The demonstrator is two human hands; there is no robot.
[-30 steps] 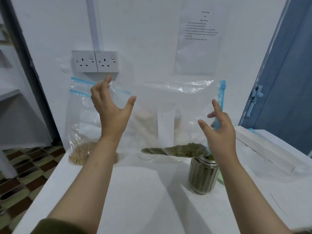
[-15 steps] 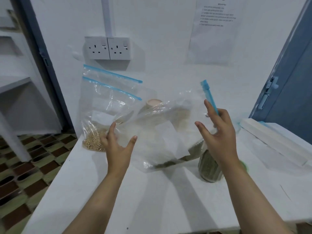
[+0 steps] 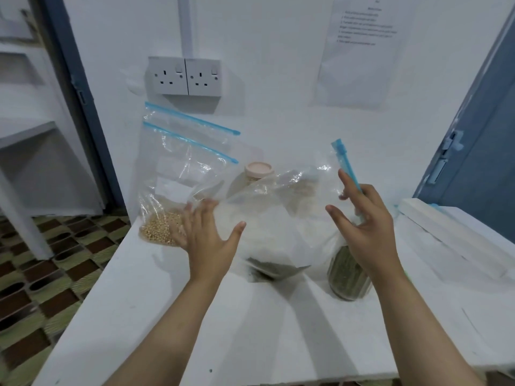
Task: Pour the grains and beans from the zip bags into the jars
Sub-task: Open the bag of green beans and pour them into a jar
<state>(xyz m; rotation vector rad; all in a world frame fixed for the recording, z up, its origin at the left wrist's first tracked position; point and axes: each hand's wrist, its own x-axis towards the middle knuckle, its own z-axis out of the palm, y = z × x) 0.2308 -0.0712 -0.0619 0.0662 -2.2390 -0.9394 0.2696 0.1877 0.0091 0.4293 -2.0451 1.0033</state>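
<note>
green-bean jar (image 3: 348,271): glass, open top, nearly full of small green beans; stands on the white table (image 3: 250,330), partly behind the right wrist.
green-bean bag (image 3: 278,227): clear zip bag, mostly flat and slack; only a thin dark residue at its lower corner, just left of the jar. Judged: this pour is all but done.
right hand (image 3: 365,218): holds the bag's blue zip strip (image 3: 345,168) against the palm side; index and middle fingers stick out straight, exact pinch hidden.
left hand (image 3: 206,238): spread wide, fingers straight, at the bag's left edge; holds nothing, contact unclear.
soybean bag (image 3: 167,207): leans on the wall, zip looks closed, pale beans in the bottom. Not poured yet.
second bag behind it (image 3: 189,121): contents not visible.
lidded jar (image 3: 257,174): pink lid on, behind the slack bag; fill level can't be read.
left to do: shake out residue, then soybeans, likely one more bag.
</note>
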